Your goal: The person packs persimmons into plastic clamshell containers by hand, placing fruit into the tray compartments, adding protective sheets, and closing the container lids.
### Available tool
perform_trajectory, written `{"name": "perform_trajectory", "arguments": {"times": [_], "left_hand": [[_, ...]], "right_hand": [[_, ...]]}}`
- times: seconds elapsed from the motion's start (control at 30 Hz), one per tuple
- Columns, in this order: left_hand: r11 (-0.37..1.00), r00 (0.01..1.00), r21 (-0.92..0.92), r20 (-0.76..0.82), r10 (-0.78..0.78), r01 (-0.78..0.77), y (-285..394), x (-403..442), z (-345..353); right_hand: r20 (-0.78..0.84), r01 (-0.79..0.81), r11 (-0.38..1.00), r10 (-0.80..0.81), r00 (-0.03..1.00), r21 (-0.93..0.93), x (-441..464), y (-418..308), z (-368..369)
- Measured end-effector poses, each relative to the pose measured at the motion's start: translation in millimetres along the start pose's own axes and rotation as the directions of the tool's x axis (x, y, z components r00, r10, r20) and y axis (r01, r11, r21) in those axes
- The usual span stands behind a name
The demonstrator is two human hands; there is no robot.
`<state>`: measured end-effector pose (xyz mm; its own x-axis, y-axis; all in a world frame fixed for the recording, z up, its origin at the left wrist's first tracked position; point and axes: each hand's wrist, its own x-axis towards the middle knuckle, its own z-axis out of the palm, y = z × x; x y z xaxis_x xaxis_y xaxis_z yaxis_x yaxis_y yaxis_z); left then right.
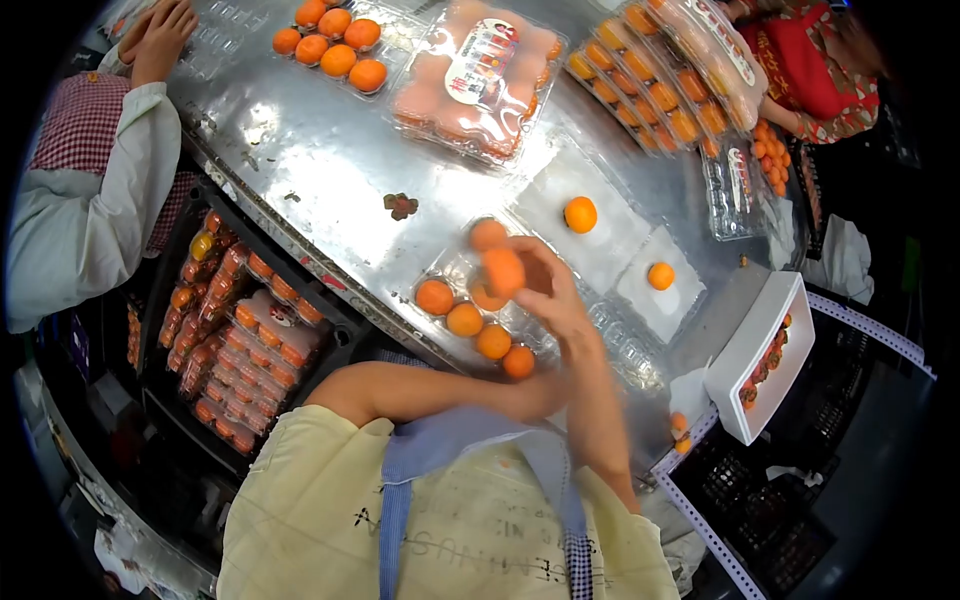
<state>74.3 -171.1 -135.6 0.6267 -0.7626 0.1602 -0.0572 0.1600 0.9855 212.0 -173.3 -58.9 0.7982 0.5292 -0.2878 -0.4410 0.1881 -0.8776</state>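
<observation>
My right hand (548,290) reaches over an open clear plastic tray (455,268), its fingers closed around an orange persimmon (503,271), slightly blurred. Several persimmons (464,319) lie in the tray beneath and beside the hand; one is partly covered by the held fruit. Another persimmon (488,234) shows just beyond the held one. My left forearm (450,392) crosses low in front of my body and passes behind the right forearm, so the left hand's fingers are hidden. Two loose persimmons (580,214) sit on white sheets (560,185) to the right.
Filled packs (470,75) and a part-filled tray (340,45) stand farther back on the metal table (300,140). Stacked packs (660,85) are near a person in red. A black crate (345,335) of packs is at left, a white foam box (725,385) at right.
</observation>
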Motion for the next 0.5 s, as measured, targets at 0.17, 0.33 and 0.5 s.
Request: {"name": "perform_trajectory", "arguments": {"times": [0.17,0.33,0.5], "left_hand": [[0.994,0.997,-0.086,0.016,-0.069,0.07,-51.8,-5.9,36.8],[0.955,0.976,-0.206,0.062,-0.207,0.215,-39.6,-6.0,32.2],[0.973,0.973,0.061,0.047,-0.225,0.222,-21.5,-3.8,31.0]], "right_hand": [[-0.049,-0.084,0.985,0.093,0.994,0.152,-6.7,6.0,-4.4],[0.137,0.125,0.366,0.008,0.99,-0.922,-2.7,6.7,36.2],[0.329,0.302,-0.237,-0.084,0.941,-0.923,3.6,43.7,67.7]]}}
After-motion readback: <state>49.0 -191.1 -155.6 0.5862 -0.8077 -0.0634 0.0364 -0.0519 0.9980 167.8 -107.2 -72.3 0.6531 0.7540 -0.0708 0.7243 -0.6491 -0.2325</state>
